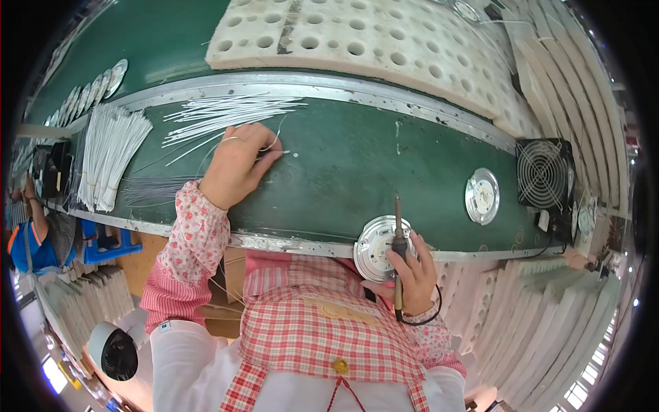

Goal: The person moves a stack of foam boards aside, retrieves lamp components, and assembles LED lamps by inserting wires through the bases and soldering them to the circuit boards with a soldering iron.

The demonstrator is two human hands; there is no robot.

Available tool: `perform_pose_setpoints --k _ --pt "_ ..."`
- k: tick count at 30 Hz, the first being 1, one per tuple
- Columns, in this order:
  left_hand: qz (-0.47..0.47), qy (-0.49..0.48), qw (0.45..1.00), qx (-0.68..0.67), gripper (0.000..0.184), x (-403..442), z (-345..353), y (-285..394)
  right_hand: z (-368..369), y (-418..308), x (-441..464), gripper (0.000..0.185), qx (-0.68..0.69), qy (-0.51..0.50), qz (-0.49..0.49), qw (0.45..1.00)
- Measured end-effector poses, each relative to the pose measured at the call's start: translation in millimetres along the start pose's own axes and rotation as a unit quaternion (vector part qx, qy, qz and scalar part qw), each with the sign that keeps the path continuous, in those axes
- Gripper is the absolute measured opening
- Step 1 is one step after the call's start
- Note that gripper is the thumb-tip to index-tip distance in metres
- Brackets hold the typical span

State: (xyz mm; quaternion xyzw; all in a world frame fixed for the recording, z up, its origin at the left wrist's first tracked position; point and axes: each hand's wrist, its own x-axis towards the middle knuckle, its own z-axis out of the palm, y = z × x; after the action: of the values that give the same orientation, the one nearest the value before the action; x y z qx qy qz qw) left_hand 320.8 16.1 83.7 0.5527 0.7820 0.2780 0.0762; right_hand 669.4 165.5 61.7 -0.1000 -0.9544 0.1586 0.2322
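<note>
My left hand (241,161) is closed around a thin wire (280,130), just below a loose pile of white wires (226,113) on the green bench. A small white tip pokes out to the right of its fingers. My right hand (414,275) holds a soldering iron (399,240), its tip pointing away from me. Under the iron, a round silver disc (371,248) lies at the bench's near edge, touched by or close to the right fingers. Another such disc (482,196) rests farther right.
A bundle of white wires (110,154) and thin grey wires (154,191) lie left. Several discs (118,77) lean in a row at the far left. A white board with holes (343,38) stands beyond the metal rail (295,81). At right is a fan (543,173). Another person (42,240) is at far left.
</note>
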Motion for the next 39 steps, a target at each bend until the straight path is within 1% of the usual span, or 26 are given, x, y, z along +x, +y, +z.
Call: perform_pose_setpoints --k 1,2,3,4,5,6,7,8,9,10,11,12,15,16,19,23,28,31,32,34,35,37,38,39 --pt "0.000 0.015 0.999 -0.049 0.017 2.5 2.4 1.9 -2.5 -1.6 -1.8 0.075 0.007 -0.008 0.005 1.000" --pt "-0.058 0.043 0.986 -0.151 0.011 4.0 8.2 9.8 -5.4 -2.2 -1.8 0.077 0.014 -0.015 0.010 1.000" --pt "-0.069 0.059 0.977 -0.191 0.010 6.1 10.6 18.8 -8.8 -2.7 -0.2 0.080 0.021 -0.023 0.015 0.999" --pt "-0.082 0.074 0.967 -0.229 0.008 10.2 6.6 31.6 -14.0 -9.0 11.9 0.069 0.032 -0.044 0.039 0.998" --pt "-0.095 0.088 0.955 -0.267 0.007 13.6 1.5 42.8 -17.4 -6.1 10.8 0.066 0.027 -0.068 0.019 0.997" --pt "-0.105 0.091 0.954 -0.266 0.012 15.7 -2.8 51.4 -21.3 -2.3 8.7 0.063 0.021 -0.092 -0.002 0.995" --pt "-0.084 0.086 0.959 -0.258 0.011 16.8 -7.5 61.9 -24.4 1.5 8.2 0.060 0.017 -0.117 -0.023 0.993" --pt "-0.064 0.080 0.963 -0.249 0.010 16.6 -11.5 73.7 -30.7 0.8 13.6 0.050 0.009 -0.088 -0.009 0.996" --pt "-0.045 0.075 0.967 -0.240 0.008 16.1 -12.1 84.9 -33.7 -2.1 17.3 0.047 0.076 -0.061 0.108 0.989" --pt "-0.039 0.082 0.963 -0.253 0.006 17.0 -8.2 96.7 -34.0 -6.9 20.9 0.044 0.143 -0.033 0.224 0.963" --pt "-0.029 0.077 0.961 -0.262 0.006 17.8 -1.5 106.8 -34.2 -11.8 26.8 0.040 0.208 -0.003 0.335 0.919" --pt "-0.018 0.071 0.960 -0.271 0.006 18.4 6.5 115.6 -34.1 -11.8 44.2 0.038 0.197 0.030 0.368 0.908" --pt "0.004 0.052 0.955 -0.293 0.008 24.5 38.8 124.4 -21.1 0.3 68.7 0.040 0.233 0.073 0.391 0.887" --pt "0.007 0.044 0.953 -0.300 0.009 25.1 49.6 124.7 -7.1 8.0 67.0 0.038 0.275 0.118 0.375 0.878" --pt "0.005 0.032 0.962 -0.270 0.011 27.7 68.4 127.9 -3.5 8.5 74.9 0.037 0.257 0.139 0.366 0.884" --pt "0.006 0.046 0.957 -0.285 0.010 30.1 75.6 132.6 -3.4 6.9 76.6 0.035 0.222 0.138 0.346 0.901" --pt "0.061 0.098 0.974 -0.197 0.012 30.1 76.7 132.8 -5.5 1.8 80.6 0.033 0.195 0.137 0.320 0.917" --pt "0.100 0.126 0.978 -0.130 0.014 27.4 73.7 135.3 -8.2 -6.8 83.8 0.035 0.156 0.137 0.281 0.937" --pt "0.113 0.133 0.979 -0.106 0.015 26.8 72.3 136.2 -7.7 -10.9 84.0 0.038 0.121 0.127 0.260 0.950" --pt "0.131 0.135 0.977 -0.103 0.016 24.7 71.2 134.3 -6.1 -20.1 84.1 0.043 0.049 0.106 0.216 0.970" --pt "0.139 0.136 0.976 -0.101 0.017 23.3 70.7 132.1 -7.4 -23.4 87.5 0.047 0.062 0.098 0.203 0.972" --pt "0.096 0.086 0.977 -0.170 0.017 20.7 72.0 119.1 -10.8 -28.0 96.4 0.053 0.091 0.081 0.177 0.977" --pt "0.074 0.060 0.975 -0.203 0.018 19.6 72.2 111.7 -11.5 -25.5 93.7 0.075 0.133 0.033 0.190 0.972" --pt "0.058 0.048 0.971 -0.229 0.018 20.0 71.9 105.4 -13.7 -20.1 95.3 0.082 0.154 0.033 0.168 0.973"
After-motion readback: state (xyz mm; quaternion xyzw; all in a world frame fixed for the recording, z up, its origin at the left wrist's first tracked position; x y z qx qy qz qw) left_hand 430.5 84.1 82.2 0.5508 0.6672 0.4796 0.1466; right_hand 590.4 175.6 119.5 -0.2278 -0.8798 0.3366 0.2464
